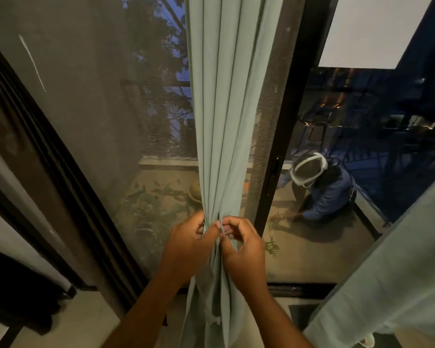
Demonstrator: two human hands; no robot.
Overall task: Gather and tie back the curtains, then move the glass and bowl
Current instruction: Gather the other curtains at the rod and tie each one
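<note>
Fingers (217, 226) of our left hand (186, 243) and right hand (244, 247) pinch a thin tie strip (221, 228) around the gathered green curtain (221, 146). Risk: loose pinch, folds spill sideways below. Glass, bowl not visible.

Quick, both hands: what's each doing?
Left hand: grips the gathered curtain.
Right hand: pinches a tie strip at the curtain.
</note>
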